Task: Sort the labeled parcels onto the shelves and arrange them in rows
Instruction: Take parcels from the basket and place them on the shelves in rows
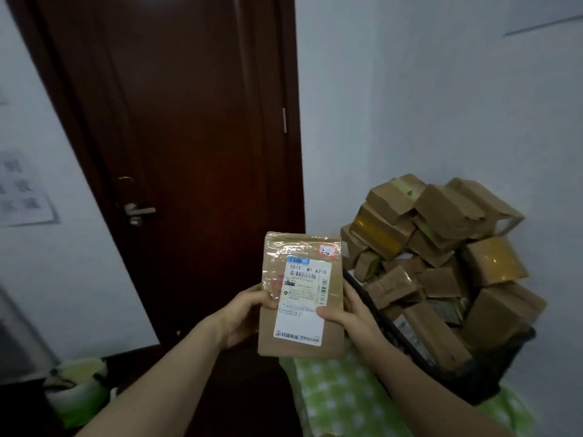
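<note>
We note a dark door (189,121) above and left of the left hand (244,313). That hand grips the left edge of a flat brown parcel (284,342), thumb on the front face. The parcel is held upright between both hands, its white label (304,298) facing us and a red-edged sticker (326,250) at its upper right corner. The right hand (347,315) pinches the right edge, thumb on the label. Below the right forearm lies a green checked cloth (340,402). Right of that hand, a black basket (482,380) holds heaped brown boxes (448,216).
</note>
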`<state>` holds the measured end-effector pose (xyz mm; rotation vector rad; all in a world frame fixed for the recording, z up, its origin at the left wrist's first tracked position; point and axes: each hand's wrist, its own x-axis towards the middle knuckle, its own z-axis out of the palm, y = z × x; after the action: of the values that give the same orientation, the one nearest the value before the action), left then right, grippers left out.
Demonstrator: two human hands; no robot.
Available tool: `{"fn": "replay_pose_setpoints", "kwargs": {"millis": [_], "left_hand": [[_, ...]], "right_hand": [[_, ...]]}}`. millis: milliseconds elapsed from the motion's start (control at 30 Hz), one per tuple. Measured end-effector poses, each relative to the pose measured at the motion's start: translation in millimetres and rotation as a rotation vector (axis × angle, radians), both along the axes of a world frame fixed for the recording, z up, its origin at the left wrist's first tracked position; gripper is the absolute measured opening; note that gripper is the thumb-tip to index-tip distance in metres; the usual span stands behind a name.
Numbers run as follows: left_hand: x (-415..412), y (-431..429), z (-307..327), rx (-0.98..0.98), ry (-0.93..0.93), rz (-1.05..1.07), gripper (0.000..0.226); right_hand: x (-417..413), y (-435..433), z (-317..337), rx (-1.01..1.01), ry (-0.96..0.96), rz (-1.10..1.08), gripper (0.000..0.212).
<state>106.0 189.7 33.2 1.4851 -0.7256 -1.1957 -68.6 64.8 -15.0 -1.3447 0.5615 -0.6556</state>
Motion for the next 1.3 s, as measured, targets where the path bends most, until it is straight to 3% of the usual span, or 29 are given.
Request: {"fn": "replay_pose_setpoints", "kwargs": {"millis": [133, 300, 533, 1133, 1300], "left_hand": [[28.6, 31.5, 17.3, -0.073, -0.008, 0.128, 0.071], [52.7, 66.0, 33.3, -0.154, 0.001, 0.242, 0.053], [83.1, 102.0, 38.6, -0.179, -0.003, 0.374, 0.067], [121.3, 170.4, 56.5, -0.237, -0.062, 0.489, 0.038], [140.4, 197.6, 62.0, -0.246, -0.076, 0.54, 0.043]], "right_hand": [[42.2, 21.5, 24.3, -0.139, 0.019, 0.089, 0.096], [83.2, 44.4, 45.6, -0.221, -0.008, 0.171, 0.112], [121.0, 71.6, 58.0, -0.252, -0.029, 0.251, 0.109], [187.3, 121.1, 74.4, -0.285, -0.035, 0.36, 0.099], [210.9, 143.7, 85.3, -0.296, -0.054, 0.409, 0.098]]}}
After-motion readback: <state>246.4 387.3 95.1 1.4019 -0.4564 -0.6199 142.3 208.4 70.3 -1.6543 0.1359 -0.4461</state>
